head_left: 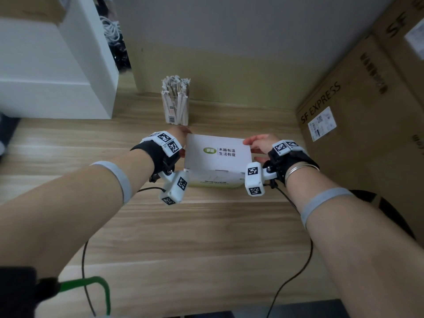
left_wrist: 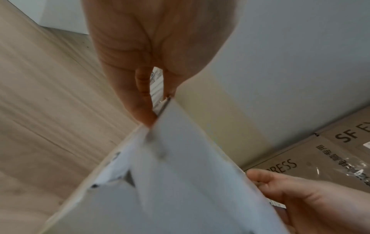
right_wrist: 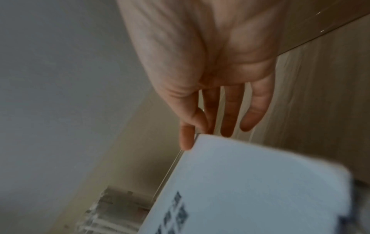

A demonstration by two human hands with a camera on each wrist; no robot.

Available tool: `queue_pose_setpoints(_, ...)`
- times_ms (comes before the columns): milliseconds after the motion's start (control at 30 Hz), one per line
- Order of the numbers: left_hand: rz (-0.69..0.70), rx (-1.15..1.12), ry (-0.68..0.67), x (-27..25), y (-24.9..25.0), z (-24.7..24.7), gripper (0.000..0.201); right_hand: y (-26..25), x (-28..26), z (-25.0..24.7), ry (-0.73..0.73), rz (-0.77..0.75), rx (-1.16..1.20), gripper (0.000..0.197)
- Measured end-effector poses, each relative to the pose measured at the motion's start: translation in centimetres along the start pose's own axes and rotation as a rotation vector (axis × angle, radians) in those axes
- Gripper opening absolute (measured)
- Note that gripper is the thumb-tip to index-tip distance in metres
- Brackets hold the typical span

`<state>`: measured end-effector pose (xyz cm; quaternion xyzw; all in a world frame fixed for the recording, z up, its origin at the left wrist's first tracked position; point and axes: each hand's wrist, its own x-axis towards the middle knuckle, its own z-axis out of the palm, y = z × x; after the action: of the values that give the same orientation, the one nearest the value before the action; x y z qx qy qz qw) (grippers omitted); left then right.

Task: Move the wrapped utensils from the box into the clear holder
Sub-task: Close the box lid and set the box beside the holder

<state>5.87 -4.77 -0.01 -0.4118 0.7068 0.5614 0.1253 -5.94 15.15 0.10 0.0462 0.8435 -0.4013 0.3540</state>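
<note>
A white box with a green logo stands on the wooden table, and its lid hides what is inside. My left hand pinches the lid's far left corner between thumb and finger. My right hand grips the lid's right edge, thumb on top and fingers under it; the right hand also shows in the left wrist view. The clear holder, packed with upright paper-wrapped utensils, stands just behind the box near the wall. The holder appears blurred in the right wrist view.
Large brown SF Express cartons stand close on the right. A white cabinet stands at the back left. The wall runs right behind the holder. Cables trail from both wrists over the near table.
</note>
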Motion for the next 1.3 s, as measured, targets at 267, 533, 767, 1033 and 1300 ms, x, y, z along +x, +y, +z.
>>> queue_pose_setpoints(267, 0.432, 0.752, 0.019, -1.2, -0.9, 2.4, 0.065, 0.3, -0.1, 1.2, 0.018, -0.053, 0.043, 0.031)
queue_pose_setpoints(533, 0.434, 1.056, -0.167, -1.9, -0.5, 2.8, 0.096, 0.1, -0.7, 1.7, 0.048, -0.126, -0.109, 0.024)
queue_pose_setpoints(767, 0.458, 1.016, -0.13, -1.6, -1.0, 2.7, 0.094, 0.2, -0.9, 1.9, 0.033, -0.155, -0.149, 0.041)
queue_pose_setpoints(1033, 0.216, 0.7, 0.066, -0.6, -1.5, 3.6, 0.093, 0.8, -0.7, 2.3, -0.02, -0.132, -0.206, 0.091)
queue_pose_setpoints(1300, 0.055, 0.63, 0.008, -0.2, -1.8, 4.4, 0.104, 1.6, -0.3, 3.6, -0.037, -0.12, -0.28, 0.1)
